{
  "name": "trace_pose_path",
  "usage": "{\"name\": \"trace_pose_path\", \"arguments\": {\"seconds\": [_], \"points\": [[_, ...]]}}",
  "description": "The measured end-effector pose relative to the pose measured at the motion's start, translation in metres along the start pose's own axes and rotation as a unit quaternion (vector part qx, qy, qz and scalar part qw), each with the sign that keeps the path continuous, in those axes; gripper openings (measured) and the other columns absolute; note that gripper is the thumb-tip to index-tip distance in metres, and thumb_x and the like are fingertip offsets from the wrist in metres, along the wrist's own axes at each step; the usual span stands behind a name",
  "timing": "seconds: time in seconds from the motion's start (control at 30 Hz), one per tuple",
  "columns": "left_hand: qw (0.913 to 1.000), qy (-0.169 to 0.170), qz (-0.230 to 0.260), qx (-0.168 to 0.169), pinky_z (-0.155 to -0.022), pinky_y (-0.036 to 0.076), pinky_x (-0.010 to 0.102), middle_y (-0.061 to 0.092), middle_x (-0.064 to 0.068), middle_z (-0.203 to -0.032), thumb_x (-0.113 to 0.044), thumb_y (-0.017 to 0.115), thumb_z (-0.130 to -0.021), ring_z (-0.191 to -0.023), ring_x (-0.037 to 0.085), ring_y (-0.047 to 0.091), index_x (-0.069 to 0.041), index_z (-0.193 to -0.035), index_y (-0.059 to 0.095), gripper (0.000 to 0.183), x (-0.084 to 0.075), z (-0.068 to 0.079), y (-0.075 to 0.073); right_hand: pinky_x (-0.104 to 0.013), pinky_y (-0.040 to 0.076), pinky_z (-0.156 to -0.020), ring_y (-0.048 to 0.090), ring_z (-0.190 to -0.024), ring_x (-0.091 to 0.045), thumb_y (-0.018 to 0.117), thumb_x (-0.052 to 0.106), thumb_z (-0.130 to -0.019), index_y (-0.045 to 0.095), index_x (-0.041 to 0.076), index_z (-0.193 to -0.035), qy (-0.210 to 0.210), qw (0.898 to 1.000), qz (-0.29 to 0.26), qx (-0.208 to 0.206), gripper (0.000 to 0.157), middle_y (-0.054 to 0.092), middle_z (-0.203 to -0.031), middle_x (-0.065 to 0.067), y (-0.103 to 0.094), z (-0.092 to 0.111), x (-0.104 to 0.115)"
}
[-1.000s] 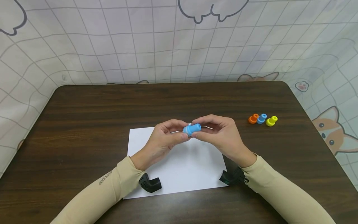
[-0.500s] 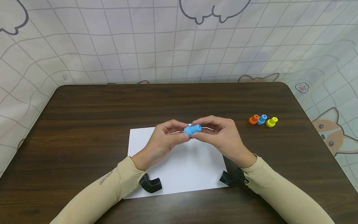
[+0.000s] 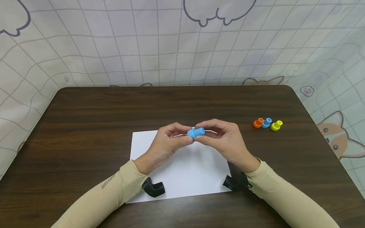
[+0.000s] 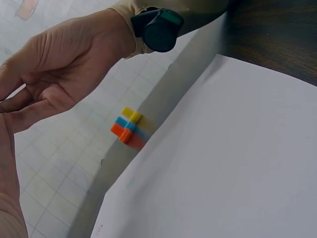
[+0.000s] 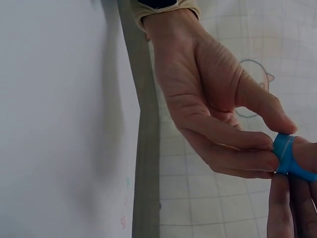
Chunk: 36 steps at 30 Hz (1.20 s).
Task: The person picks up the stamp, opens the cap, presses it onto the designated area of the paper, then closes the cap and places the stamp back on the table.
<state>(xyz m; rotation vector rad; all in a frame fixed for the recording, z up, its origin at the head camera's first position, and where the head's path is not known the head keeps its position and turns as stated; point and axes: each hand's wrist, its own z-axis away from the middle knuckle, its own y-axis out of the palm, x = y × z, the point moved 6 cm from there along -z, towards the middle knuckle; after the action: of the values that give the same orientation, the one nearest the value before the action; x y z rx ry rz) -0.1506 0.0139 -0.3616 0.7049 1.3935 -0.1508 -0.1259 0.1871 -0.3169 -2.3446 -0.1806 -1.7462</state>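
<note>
Blue peg point(image 3: 196, 132) looks light, stiff and slightly slick, unlikely to break; take it at the wide and narrow ends. Your left grip point(image 3: 168, 136) pinches the wide end, your right grip point(image 3: 223, 135) the narrow one, so it sits between them, paper point(image 3: 188, 177) below. Since the earlier frame your hold looks unchanged; only the view shifts slightly

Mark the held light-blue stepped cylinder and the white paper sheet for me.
Light-blue stepped cylinder point(image 3: 196, 132), head view: middle of its body.
White paper sheet point(image 3: 186, 171), head view: its bare central area.
</note>
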Motion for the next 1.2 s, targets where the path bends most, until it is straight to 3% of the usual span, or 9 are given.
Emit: {"name": "trace_pose_path", "arguments": {"seconds": [0.87,1.2], "points": [[0.9993,-0.006,-0.022,-0.031,-0.093,0.061,0.024,0.069,0.000,-0.111,0.003,0.075,-0.090,-0.100,0.012,0.074,-0.022,-0.098,0.078,0.027,-0.0017,-0.0018,-0.0014,-0.028,0.060,-0.096,0.074,-0.104,-0.011,0.082,-0.004,-0.083,0.073,-0.004,-0.118,0.022,0.999,0.031,-0.027,0.036,0.075,-0.108,0.015,-0.0004,0.0001,-0.0045],[0.9988,-0.003,-0.027,-0.042,-0.094,0.062,0.026,0.069,0.000,-0.110,0.000,0.079,-0.088,-0.099,0.012,0.076,-0.023,-0.097,0.078,0.024,-0.0043,-0.0005,-0.0001,-0.028,0.060,-0.096,0.074,-0.105,-0.011,0.082,-0.002,-0.084,0.073,-0.004,-0.118,0.027,0.999,0.028,-0.030,0.036,0.075,-0.109,0.013,-0.0003,0.0007,-0.0038]]}}
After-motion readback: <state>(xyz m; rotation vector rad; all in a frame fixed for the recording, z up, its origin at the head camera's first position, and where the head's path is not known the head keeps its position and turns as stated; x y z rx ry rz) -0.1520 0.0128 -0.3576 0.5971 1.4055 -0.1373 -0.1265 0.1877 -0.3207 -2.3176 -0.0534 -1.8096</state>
